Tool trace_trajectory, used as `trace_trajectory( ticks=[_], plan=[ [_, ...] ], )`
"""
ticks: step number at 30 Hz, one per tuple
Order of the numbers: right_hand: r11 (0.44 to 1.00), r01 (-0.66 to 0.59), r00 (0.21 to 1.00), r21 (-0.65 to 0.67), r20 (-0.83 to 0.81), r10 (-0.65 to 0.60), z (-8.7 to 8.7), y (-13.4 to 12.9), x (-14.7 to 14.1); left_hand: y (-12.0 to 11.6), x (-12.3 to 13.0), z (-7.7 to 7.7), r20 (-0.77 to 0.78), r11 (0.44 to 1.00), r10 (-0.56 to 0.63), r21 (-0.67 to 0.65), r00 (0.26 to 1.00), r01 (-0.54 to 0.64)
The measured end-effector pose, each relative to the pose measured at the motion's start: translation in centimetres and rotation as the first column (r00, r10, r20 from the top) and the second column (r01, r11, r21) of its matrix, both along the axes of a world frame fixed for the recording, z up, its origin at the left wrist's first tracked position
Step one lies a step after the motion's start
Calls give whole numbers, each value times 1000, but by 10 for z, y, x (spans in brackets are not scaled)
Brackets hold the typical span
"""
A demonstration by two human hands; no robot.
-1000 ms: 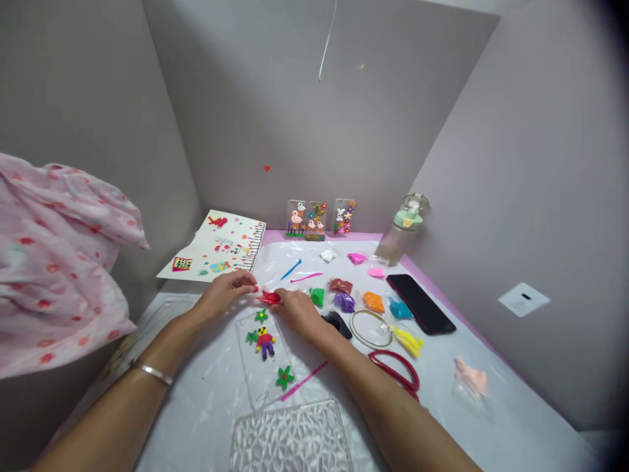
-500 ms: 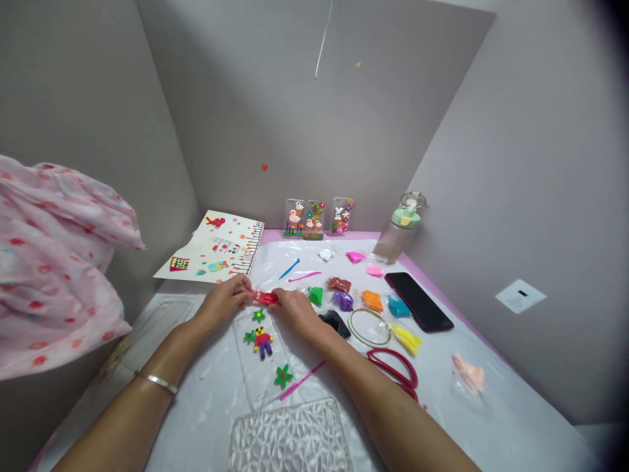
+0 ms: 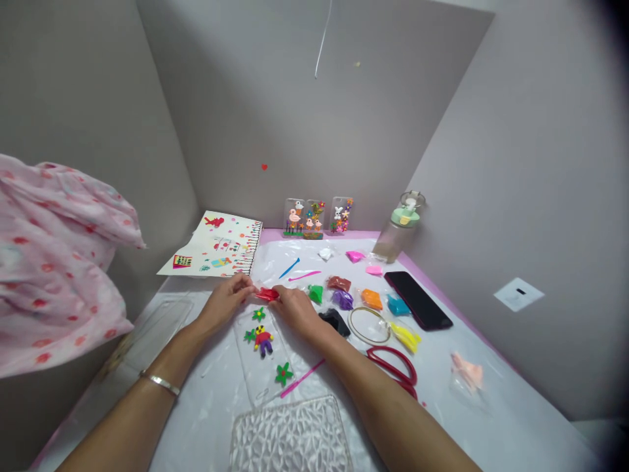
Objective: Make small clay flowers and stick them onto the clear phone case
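Between my hands is a small clear packet of red clay [image 3: 266,294]. My left hand [image 3: 230,296] pinches its left end, and my right hand [image 3: 295,306] is closed on its right end. Just below lies a clear phone case [image 3: 248,367] with a clay figure [image 3: 263,339] in a red top and purple trousers. Green clay flowers [image 3: 284,374] sit around the figure on the case. A pink modelling tool [image 3: 303,379] rests along the case's right side. Nearer to me is a clear textured case [image 3: 289,436].
Packets of coloured clay, such as purple [image 3: 343,299] and orange [image 3: 372,299], lie right of my hands. Beyond them are a black phone [image 3: 417,300], a bottle [image 3: 397,233], a bangle [image 3: 369,326] and red-handled scissors [image 3: 393,367]. A sketchbook [image 3: 216,246] lies back left; decorated cases [image 3: 341,215] stand against the wall.
The red clay packet has shifted slightly between my hands, and my left hand has moved a little to the right. The other things on the table stay where they were.
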State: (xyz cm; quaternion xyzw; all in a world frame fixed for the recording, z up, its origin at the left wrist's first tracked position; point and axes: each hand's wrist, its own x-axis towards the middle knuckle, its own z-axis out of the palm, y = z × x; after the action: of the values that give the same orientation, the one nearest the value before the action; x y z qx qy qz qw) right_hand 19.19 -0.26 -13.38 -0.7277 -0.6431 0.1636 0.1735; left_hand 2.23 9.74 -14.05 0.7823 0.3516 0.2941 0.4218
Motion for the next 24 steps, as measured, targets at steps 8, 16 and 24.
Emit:
trace_trajectory(
  ticks=[8, 16, 24],
  plan=[
    [992, 93, 943, 91, -328, -58, 6, 2, 0, -6, -6, 7, 4, 963, 209, 173, 978, -206],
    [987, 120, 586, 105, -810, 15, 28, -17, 7, -64, -7, 56, 222, 987, 146, 34, 964, -157],
    [983, 186, 242, -5, -969, -51, 28, -83, -4, -119, 5, 46, 336, 964, 50, -263, 940, 43]
  ],
)
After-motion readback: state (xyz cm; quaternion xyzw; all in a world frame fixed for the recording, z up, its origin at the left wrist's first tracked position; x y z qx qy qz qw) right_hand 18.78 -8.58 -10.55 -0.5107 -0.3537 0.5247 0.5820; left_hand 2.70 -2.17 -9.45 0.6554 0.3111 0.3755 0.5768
